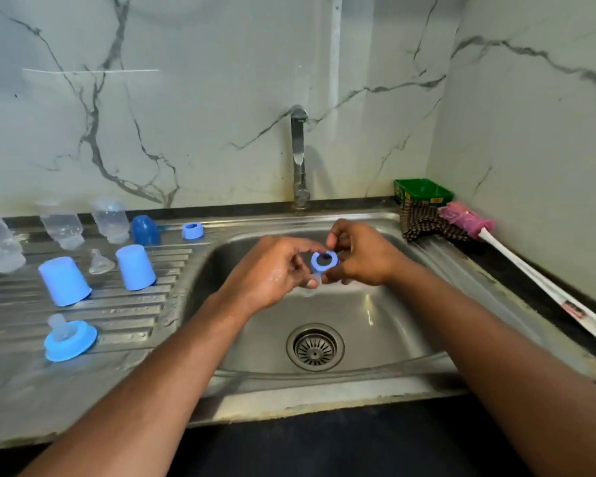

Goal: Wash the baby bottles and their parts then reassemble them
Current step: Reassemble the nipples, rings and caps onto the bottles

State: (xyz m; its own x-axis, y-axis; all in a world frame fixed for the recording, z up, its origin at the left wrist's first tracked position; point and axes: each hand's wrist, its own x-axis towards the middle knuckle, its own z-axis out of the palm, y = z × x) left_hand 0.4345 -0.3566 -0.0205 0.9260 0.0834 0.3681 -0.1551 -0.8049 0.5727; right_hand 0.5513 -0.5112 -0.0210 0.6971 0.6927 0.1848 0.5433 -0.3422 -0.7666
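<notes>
Blue plastic collar ring (324,261), round and hollow, pinched between both wet hands (320,259).

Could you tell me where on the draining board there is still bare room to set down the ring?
Bare patches: the near board in front of the assembled collar, and between the blue cap and the sink. The far-left, around the bottles, is crowded.
</notes>
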